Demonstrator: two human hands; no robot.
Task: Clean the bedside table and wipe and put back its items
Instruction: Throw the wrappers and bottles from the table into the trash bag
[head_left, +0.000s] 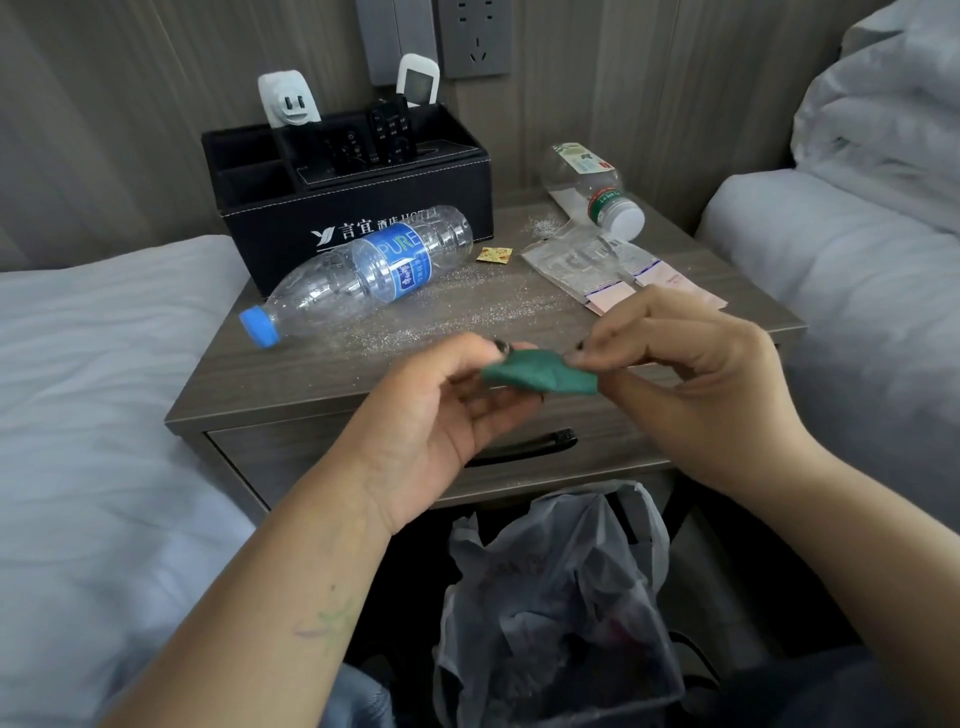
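Two hands hold one small green cloth above the front edge of the bedside table. Left hand: palm up, fingers curled under the cloth's left end, thumb on top. Right hand: pinches the cloth's right end between thumb and fingertips.

On the table top:
- one clear water bottle, blue cap, lying on its side, touching the front of the black organiser box;
- one second bottle, white cap, lying at the back right;
- one small yellow wrapper, between the two bottles;
- several flat sachets, right of centre;
- fine glittery grit scattered over the middle.

The box holds remote controls. Below the drawer stands a bin lined with a plastic bag. White bedding lies on both sides.
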